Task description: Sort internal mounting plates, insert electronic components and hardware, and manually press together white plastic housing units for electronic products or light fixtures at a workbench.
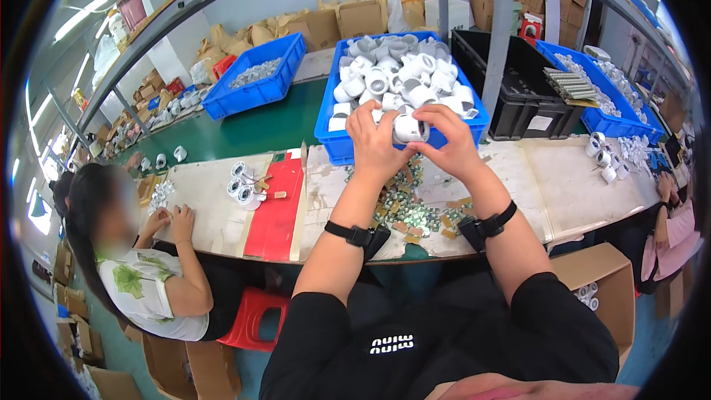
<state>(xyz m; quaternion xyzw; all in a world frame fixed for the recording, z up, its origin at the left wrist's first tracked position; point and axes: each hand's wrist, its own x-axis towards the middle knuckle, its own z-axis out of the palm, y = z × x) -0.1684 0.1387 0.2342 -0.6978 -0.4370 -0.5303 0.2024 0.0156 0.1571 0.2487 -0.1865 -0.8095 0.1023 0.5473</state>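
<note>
Two hands met over one small white cylindrical housing [409,129], and I kept it raised just in front of the near wall of the middle blue bin [329,141]. My left hand [374,144] was curled round the housing's left end, fingers pinching it from above; my right hand [452,144] closed on the other end, thumb and fingers pressed around it. To do this well, I judged the part should stay level between both grips, close to the body and over the surface [563,185], so that anything small that slipped would land among the loose bits rather than in the bin. A firm pinch on the left and light turning fingers on the right seemed the safer split.

Counting what I could: three blue bins, the middle one heaped with white housings too many to number, a left blue bin [255,81] holding small pale parts, and a right blue bin [592,96] with white parts and a bundle of rods. One black crate [518,96] stood between the middle and right bins. One red sheet [275,211] lay on the surface beside roughly four finished white pieces [243,187]. A scatter of small metal and tan fittings [411,211], uncountable, lay under my wrists. Two black wristbands, one on each wrist. One co-worker [148,267] sat at my left, and a sleeve of another person showed at the far right.
</note>
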